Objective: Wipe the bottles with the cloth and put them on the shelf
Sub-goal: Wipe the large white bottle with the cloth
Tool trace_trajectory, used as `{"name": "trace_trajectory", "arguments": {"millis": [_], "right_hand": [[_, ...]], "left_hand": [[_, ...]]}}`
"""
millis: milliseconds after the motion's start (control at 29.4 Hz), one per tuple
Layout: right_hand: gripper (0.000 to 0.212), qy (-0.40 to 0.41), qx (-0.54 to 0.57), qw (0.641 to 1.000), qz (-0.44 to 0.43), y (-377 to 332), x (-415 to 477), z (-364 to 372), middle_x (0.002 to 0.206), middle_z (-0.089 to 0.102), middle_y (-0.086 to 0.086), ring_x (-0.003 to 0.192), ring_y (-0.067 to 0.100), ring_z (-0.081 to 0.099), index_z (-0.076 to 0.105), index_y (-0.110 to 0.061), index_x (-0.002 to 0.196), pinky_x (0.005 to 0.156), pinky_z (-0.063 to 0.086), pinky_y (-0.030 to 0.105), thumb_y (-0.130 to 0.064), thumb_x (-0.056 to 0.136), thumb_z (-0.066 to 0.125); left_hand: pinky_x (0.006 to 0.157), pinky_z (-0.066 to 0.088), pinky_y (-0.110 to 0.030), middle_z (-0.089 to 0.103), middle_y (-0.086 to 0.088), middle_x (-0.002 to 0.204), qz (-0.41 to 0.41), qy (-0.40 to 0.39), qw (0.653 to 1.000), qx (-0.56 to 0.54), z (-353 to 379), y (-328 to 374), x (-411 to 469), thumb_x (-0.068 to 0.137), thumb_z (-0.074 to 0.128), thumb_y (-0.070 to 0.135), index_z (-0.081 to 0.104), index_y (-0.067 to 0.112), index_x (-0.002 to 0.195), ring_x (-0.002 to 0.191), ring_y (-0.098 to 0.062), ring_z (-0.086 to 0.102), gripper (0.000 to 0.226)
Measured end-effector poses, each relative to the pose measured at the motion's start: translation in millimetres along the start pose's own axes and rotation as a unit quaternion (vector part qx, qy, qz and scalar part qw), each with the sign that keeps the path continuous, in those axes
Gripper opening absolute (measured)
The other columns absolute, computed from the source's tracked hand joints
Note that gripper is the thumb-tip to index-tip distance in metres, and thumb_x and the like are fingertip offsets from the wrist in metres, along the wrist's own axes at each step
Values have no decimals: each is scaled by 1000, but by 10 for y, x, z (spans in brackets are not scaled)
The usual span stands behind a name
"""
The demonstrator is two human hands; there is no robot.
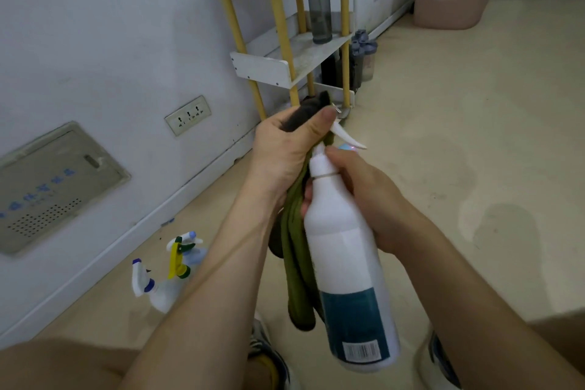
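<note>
One head view is showing us mid-wipe: our left hand (285, 149) is clamping the olive cloth (297, 263) around the spray head of the white bottle (345, 263), while our right hand (364, 199) is curling round its neck, holding it above the floor. A grey bottle (319, 3) is standing on the shelf (262, 68); we are judging that the spray bottles (164, 272) by the wall are awaiting wiping.

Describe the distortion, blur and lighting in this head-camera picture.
Head view: the wide lens tilts the shelf and slants the wall; the cloth and the floor spray bottles look soft; light is even, shadows faint.
</note>
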State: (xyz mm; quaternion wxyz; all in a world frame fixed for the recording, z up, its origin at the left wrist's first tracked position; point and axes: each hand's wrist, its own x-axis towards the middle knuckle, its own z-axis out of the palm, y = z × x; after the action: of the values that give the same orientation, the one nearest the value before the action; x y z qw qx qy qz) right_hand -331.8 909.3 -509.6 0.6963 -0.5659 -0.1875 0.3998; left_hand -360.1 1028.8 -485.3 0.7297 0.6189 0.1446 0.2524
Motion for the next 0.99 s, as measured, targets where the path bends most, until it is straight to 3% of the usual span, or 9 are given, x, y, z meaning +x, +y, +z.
{"name": "trace_trajectory", "arguments": {"millis": [170, 408, 545, 613, 681, 715, 817, 919, 987], "right_hand": [[46, -35, 136, 990, 8, 1, -9, -66, 79, 65, 14, 70, 31, 65, 60, -8, 99, 72, 56, 42, -51, 82, 57], [48, 7, -89, 996, 18, 51, 63, -83, 97, 72, 17, 85, 29, 69, 66, -13, 99, 87, 58, 42, -58, 94, 50], [85, -20, -274, 961, 15, 103, 98, -53, 97, 71, 17, 97, 35, 67, 69, -13, 93, 96, 51, 53, -91, 67, 46], [76, -17, -428, 903, -10, 41, 103, -76, 102, 69, 14, 100, 32, 63, 68, -14, 104, 95, 48, 51, -80, 80, 40], [56, 1, -543, 839, -35, -38, 47, -78, 98, 68, 8, 95, 26, 60, 64, -20, 103, 90, 47, 45, -69, 89, 38], [51, 10, -560, 828, -36, -49, 16, -51, 95, 67, 6, 93, 24, 59, 63, -22, 100, 88, 47, 43, -66, 91, 39], [47, 71, -564, 820, -68, 63, 27, 70, 87, 63, 6, 87, 26, 57, 61, -15, 90, 76, 44, 38, -59, 95, 44], [25, 26, -411, 910, -39, 126, 30, -19, 78, 56, 6, 81, 26, 58, 55, -14, 75, 64, 44, 40, -34, 86, 65], [33, -139, -191, 969, 67, 153, -12, -191, 101, 67, 13, 98, 31, 66, 64, -21, 108, 75, 54, 42, -27, 77, 74]], "left_hand": [[74, 57, -35, 71, -13, 98, -27, -71, 996, -48, -197, -87, -69, 79, 73, 10, 64, 3, 116, 85, -25, 66, 39], [60, 54, -27, 72, -1, 76, 36, 88, 993, 64, -50, -43, -164, 92, 67, 22, 74, 10, 94, 67, -13, 65, 15], [61, 44, -17, 67, 13, 79, 323, 84, 851, 404, -249, -28, -193, 94, 62, 26, 74, 16, 110, 72, -8, 61, 22], [60, 43, -26, 61, 13, 69, 317, -30, 829, 460, -337, 13, -146, 99, 51, 38, 72, 26, 86, 66, -10, 56, 27], [58, 36, -31, 48, 12, 60, 217, -144, 792, 552, -349, 89, -130, 100, 32, 51, 45, 36, 64, 60, -6, 47, 41], [57, 34, -31, 45, 10, 58, 173, -146, 802, 553, -324, 63, -116, 100, 31, 53, 39, 34, 61, 58, -6, 45, 44], [60, 40, -30, 51, -1, 60, 21, 16, 966, 256, -218, -119, -64, 90, 64, 43, 48, 19, 60, 58, -12, 48, 42], [64, 47, -41, 57, -13, 69, -57, 136, 987, 68, -85, -134, -63, 76, 74, 46, 62, 9, 69, 66, -24, 54, 39], [61, 49, -36, 59, -6, 59, -57, 194, 979, 21, -101, -60, -36, 87, 66, 38, 63, 12, 65, 59, -20, 56, 34]]}}
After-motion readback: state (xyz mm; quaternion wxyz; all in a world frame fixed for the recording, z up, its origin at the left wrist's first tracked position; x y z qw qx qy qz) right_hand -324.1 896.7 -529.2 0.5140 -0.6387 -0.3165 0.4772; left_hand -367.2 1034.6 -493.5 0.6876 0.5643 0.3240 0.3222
